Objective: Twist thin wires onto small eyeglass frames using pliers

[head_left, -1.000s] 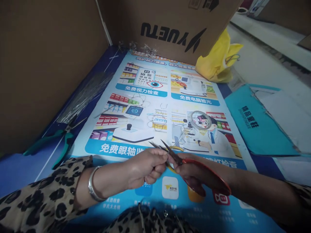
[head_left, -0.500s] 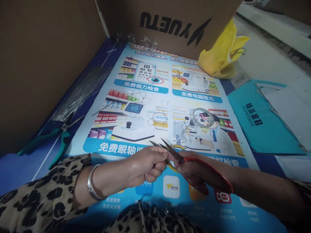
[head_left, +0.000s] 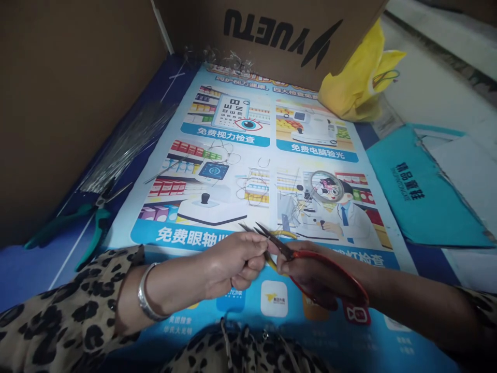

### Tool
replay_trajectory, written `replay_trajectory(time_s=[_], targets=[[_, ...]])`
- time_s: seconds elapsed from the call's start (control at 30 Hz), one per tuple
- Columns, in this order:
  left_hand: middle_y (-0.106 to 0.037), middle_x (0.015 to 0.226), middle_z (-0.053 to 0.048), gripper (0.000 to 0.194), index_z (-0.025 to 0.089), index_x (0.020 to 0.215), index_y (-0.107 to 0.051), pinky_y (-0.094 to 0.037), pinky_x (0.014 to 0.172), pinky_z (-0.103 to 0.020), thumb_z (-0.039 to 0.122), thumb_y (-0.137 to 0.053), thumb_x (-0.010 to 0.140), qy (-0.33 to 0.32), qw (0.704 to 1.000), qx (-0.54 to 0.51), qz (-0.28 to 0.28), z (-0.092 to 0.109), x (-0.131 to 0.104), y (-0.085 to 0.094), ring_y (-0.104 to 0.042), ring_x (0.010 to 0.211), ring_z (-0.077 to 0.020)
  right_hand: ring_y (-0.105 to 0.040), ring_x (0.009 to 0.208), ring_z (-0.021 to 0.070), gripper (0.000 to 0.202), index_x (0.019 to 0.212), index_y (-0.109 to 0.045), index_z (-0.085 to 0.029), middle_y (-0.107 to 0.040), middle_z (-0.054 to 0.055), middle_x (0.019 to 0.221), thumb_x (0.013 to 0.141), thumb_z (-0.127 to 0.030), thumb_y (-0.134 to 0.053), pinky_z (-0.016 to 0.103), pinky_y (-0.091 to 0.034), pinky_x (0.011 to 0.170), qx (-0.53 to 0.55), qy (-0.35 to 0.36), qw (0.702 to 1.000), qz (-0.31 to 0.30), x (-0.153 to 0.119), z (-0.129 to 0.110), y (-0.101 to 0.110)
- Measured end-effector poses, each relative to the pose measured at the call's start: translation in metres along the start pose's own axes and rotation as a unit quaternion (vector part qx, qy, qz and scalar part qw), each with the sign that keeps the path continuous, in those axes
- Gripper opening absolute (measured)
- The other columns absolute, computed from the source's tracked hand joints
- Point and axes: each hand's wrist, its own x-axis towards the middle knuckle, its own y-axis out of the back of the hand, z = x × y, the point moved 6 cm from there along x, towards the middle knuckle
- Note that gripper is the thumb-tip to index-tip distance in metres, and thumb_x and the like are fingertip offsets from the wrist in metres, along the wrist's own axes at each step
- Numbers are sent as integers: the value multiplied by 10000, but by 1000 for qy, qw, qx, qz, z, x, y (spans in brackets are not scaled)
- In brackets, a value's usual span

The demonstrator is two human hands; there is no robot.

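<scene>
Across the far side and your left, brown cardboard panels [head_left: 272, 54] stand upright, the far one printed with upside-down black "YUETU" lettering. Below them spreads the blue counter [head_left: 34, 280] with white lines, and over it lies a glossy light-blue poster [head_left: 273, 181] with four cartoon scenes. To its right rests a torn turquoise cardboard piece [head_left: 430, 207] with dark lettering. Beyond that, a crumpled yellow plastic bag [head_left: 351, 93] sits by the poster's far right corner. At left, a bundle of thin silvery wires [head_left: 126, 150] lies slantwise, its near end beside the green-handled metal pliers [head_left: 95, 233].

Your left hand [head_left: 231, 264] is clenched, thumb and forefinger pinched together near the blades (whatever is in that pinch is too small to tell). Your right hand [head_left: 306, 274] grasps the red-handled scissors [head_left: 286, 252] over the near part of the poster, their dark blades pointing away and to the left, past your left fingertips. A curved yellow piece [head_left: 286, 234] shows beside your hands, partly hidden by them. You wear a silver bracelet [head_left: 145, 295] on the left wrist. Smallest are the fine wire loops [head_left: 252, 186] scattered on the poster, ahead of your hands.
</scene>
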Motion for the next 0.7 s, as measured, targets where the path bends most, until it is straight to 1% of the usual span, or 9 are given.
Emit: replay_trajectory(time_s=[0.1, 0.17, 0.23, 0.3, 0.37, 0.47, 0.57, 0.63, 0.7], targets=[[-283, 530, 80, 234, 159, 904, -548, -101, 387, -163, 381, -482, 877, -18, 1000, 11, -15, 1, -3, -2, -163, 415, -32, -398, 385, 84, 293, 664, -468, -182, -412, -57, 401, 851, -407, -475, 222, -315, 424, 4, -2, 1000, -25, -5, -1, 0], [-295, 547, 73, 287, 154, 921, -565, -112, 394, -169, 425, -487, 870, -30, 999, 24, -27, 4, -7, -5, -175, 432, -36, -387, 425, 75, 269, 771, -499, -185, -416, -67, 464, 847, -444, -497, 215, -310, 440, 11, 11, 1000, -20, -10, -2, 2], [-314, 564, 66, 324, 152, 941, -575, -117, 401, -175, 453, -481, 867, -41, 998, 37, -37, 7, -10, -7, -175, 441, -36, -383, 478, 65, 275, 916, -505, -207, -454, -63, 587, 831, -467, -529, 206, -308, 456, -12, 21, 1000, 12, -18, 0, 9], [-339, 585, 60, 328, 147, 962, -576, -119, 409, -180, 448, -488, 864, -49, 997, 51, -36, 11, -13, -7, -183, 449, -35, -434, 565, 76, 286, 958, -526, -214, -516, -30, 715, 829, -468, -537, 211, -338, 505, -100, 39, 992, 71, -29, 3, 20], [-359, 607, 55, 301, 142, 975, -573, -128, 420, -182, 411, -520, 853, -63, 995, 75, -27, 18, -14, -5, -206, 464, -36, -508, 655, 123, 309, 970, -551, -222, -569, 6, 782, 817, -490, -539, 239, -381, 559, -219, 42, 965, 137, -42, 9, 34], [-389, 632, 48, 241, 147, 940, -582, -161, 439, -185, 361, -540, 836, -116, 982, 146, 15, 35, -14, 2, -243, 483, -43, -568, 716, 195, 361, 1023, -566, -245, -627, 51, 844, 804, -529, -522, 283, -401, 571, -359, -13, 897, 257, -64, 22, 59], [-433, 647, 32, 252, 163, 906, -602, -232, 476, -199, 382, -492, 846, -177, 932, 303, 91, 59, -13, 8, -315, 511, -66, -590, 718, 230, 346, 1040, -565, -256, -652, 63, 864, 803, -502, -511, 312, -394, 574, -460, -42, 824, 329, -81, 30, 74], [-478, 668, 10, 276, 163, 859, -613, -284, 536, -215, 390, -455, 857, -221, 863, 433, 138, 76, -10, 4, -391, 582, -95, -599, 728, 241, 338, 1043, -567, -252, -662, 69, 887, 801, -480, -510, 314, -387, 573, -496, -29, 796, 346, -85, 30, 79], [-523, 688, -13, 265, 160, 766, -595, -297, 580, -231, 386, -478, 836, -250, 785, 536, 182, 89, -2, -2, -450, 655, -126, -600, 716, 237, 343, 1039, -572, -246, -666, 72, 872, 804, -484, -499, 304, -375, 555, -503, -17, 791, 349, -85, 30, 82]])
